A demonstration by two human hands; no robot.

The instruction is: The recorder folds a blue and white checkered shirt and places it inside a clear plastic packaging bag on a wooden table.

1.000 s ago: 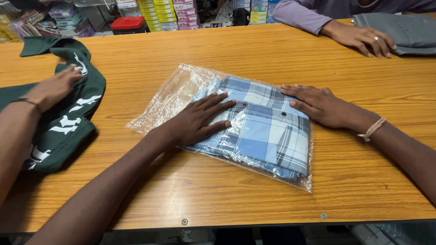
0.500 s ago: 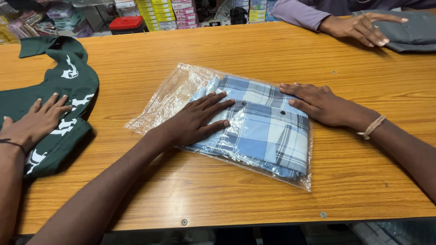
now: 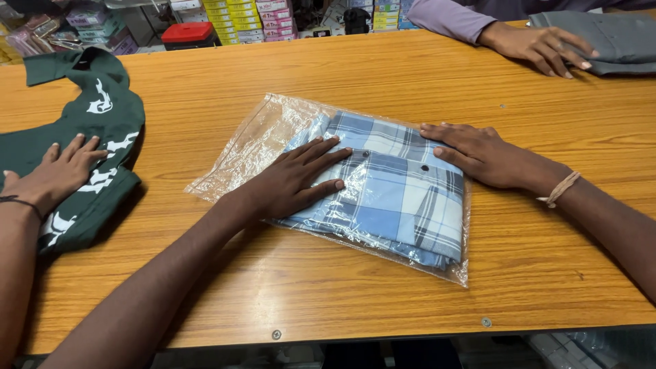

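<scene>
- Plastic bag (image 3: 260,140), clear, is lying flat mid-surface (image 3: 383,75), holding a folded blue plaid shirt (image 3: 403,198); its open end toward the far left is sitting empty.
- Left hand (image 3: 297,181) is pressing palm-down on the bagged shirt, fingers spread, gripping nothing.
- Right hand (image 3: 478,156) is resting flat on the shirt's right part, likewise unclenched.
- Co-worker's hand (image 3: 58,171) is lying on a green shirt (image 3: 102,116).
- Another person's hand (image 3: 540,48) is touching a grey garment (image 3: 615,41), cut off by the frame's edge.

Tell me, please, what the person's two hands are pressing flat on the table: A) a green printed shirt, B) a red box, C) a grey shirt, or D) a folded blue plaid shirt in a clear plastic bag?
D: the left hand and right hand both lie flat on the bagged blue plaid shirt.
</scene>
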